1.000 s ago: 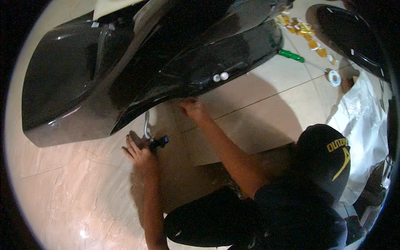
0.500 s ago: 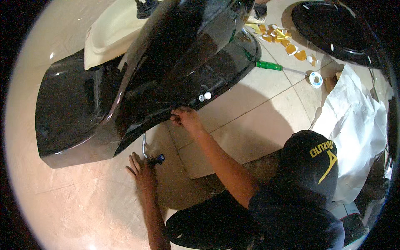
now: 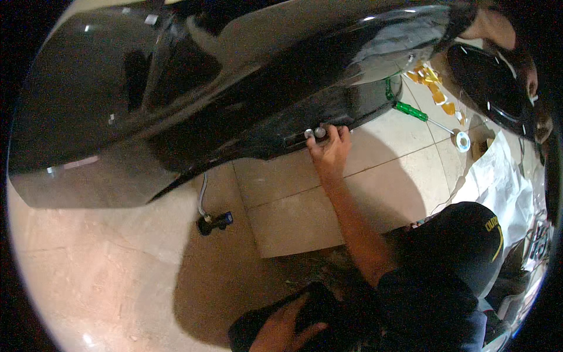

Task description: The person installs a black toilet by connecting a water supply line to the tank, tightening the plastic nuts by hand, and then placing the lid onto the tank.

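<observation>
Neither of my own hands can be made out for certain. A co-worker in a dark cap (image 3: 469,234) bends beside a large glossy black toilet (image 3: 234,111). With the right hand (image 3: 331,149) the co-worker touches two small round whitish caps (image 3: 314,133) low on its side, thumb and fingers around them. The co-worker's other hand (image 3: 284,328) rests on a dark-clothed knee, fingers stretched out. Below the toilet, a braided hose (image 3: 203,193) runs to a dark valve with a blue end (image 3: 223,220). Skin-coloured shapes (image 3: 495,29) at the upper right are too unclear to name.
On the tiled floor lie a green-handled screwdriver (image 3: 410,111), a white tape roll (image 3: 463,141) at its tip and several orange-yellow scraps (image 3: 438,97). A black oval seat or lid (image 3: 481,76) is at the upper right, above a crumpled white sheet (image 3: 498,182).
My view has shifted closer to the toilet. The co-worker's right hand has moved right along its base to the round caps; the other hand has left the floor by the valve for the knee.
</observation>
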Demonstrator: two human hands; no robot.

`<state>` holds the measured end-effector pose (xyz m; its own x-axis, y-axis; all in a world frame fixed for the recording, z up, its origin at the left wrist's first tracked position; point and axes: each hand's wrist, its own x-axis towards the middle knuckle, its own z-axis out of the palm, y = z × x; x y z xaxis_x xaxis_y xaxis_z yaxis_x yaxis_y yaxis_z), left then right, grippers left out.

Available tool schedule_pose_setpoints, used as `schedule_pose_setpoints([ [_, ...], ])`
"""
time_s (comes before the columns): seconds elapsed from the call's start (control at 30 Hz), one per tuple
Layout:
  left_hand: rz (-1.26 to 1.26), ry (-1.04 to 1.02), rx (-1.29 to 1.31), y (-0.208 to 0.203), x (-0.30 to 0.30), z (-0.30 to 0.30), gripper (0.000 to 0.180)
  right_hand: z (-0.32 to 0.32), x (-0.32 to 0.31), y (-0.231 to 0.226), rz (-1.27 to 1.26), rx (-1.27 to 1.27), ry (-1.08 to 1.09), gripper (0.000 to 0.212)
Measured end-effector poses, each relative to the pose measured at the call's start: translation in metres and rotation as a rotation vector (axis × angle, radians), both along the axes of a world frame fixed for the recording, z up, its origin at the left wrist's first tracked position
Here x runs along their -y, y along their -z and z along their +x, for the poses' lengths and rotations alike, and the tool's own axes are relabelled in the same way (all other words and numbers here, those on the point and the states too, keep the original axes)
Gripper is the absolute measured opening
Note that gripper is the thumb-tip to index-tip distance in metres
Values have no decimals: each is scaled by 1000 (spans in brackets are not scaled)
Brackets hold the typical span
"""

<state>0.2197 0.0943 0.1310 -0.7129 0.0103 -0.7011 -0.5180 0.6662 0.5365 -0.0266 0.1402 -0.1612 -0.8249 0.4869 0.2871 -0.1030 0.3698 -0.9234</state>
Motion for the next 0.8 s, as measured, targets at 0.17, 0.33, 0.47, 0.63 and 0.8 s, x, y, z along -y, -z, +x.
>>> schedule_pose_setpoints([
  [0.17,-254,57,-15,4,11,16,66,-7,-15,17,184,-78,0,39],
  [0.33,-120,185,-82,5,18,24,69,-4,-6,15,269,6,-96,36],
  [0.47,-86,214,-111,2,17,24,70,-7,-3,24,323,-13,-157,41],
  [0.63,-64,254,-137,0,18,25,70,-6,2,26,334,18,-129,46],
  [0.8,-83,219,-16,-8,14,16,70,-2,3,9,365,126,-163,45],
])
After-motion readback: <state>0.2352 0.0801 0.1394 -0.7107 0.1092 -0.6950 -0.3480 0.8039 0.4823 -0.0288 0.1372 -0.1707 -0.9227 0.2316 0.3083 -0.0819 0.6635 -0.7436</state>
